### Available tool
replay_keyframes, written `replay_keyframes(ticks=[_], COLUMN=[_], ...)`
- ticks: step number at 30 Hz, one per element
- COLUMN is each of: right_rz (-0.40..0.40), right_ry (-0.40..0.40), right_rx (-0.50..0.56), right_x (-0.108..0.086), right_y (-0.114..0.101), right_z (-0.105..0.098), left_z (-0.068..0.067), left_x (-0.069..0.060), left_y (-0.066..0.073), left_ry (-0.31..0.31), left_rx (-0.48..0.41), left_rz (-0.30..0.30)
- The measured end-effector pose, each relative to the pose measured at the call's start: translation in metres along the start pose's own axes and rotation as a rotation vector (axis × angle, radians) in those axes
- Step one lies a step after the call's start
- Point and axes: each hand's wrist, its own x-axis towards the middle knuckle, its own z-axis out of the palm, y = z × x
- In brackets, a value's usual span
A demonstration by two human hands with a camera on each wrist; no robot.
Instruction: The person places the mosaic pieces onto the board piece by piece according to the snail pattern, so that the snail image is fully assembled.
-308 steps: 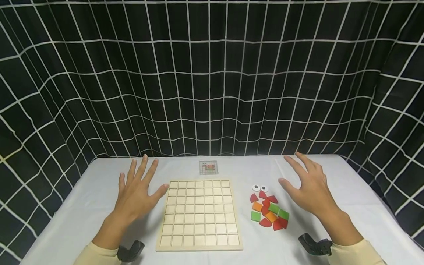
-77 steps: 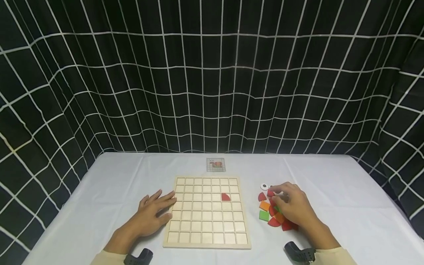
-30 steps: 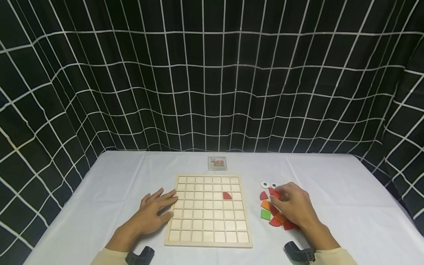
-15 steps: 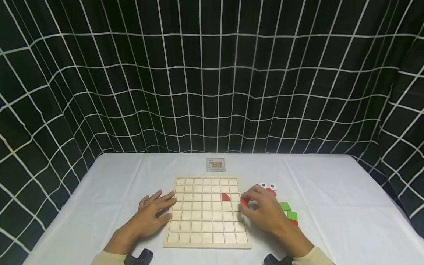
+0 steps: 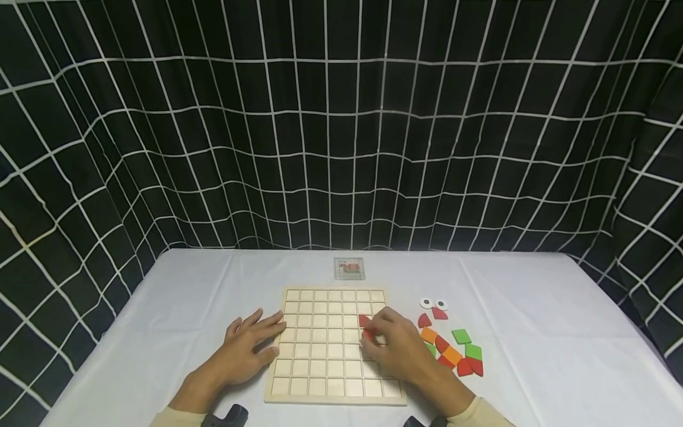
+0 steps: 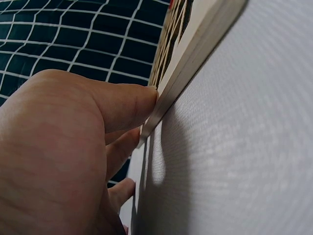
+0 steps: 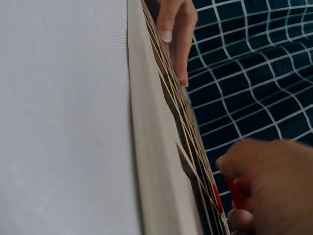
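The right hand pinches a red piece in its fingers at the wooden board's 2 o'clock side, while the left hand, fingers loosely spread, touches its 9 o'clock edge.

Blur and shadow

In the head view we see the table bright to its far corners. The wrist views are dimmer: the left shows a soft shadow, the right a blurred right hand.
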Motion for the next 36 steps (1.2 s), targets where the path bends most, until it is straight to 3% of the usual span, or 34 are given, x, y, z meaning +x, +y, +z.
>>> replay_keyframes(ticks=[9,17,24,36], right_rz=[0.014,-0.004,0.024,0.014], right_ry=[-0.033,0.046,-0.001,0.007], right_rx=[-0.035,-0.064,-0.043,-0.02], right_x=[-0.0052,-0.0076,-0.0076,-0.0076], right_y=[0.0058,0.0083,0.0069,0.0067], right_z=[0.004,0.0011,0.0003,0.001], left_z=[0.0,0.0006,-0.0002,-0.0017], left_x=[-0.0008,-0.0007,-0.0013,-0.0016], left_y=[0.001,0.0007,0.0012,0.0036], left_ry=[0.002,0.003,-0.003,-0.013], left_rx=[0.008,0.01,0.012,0.008], left_rz=[0.003,0.003,0.004,0.0])
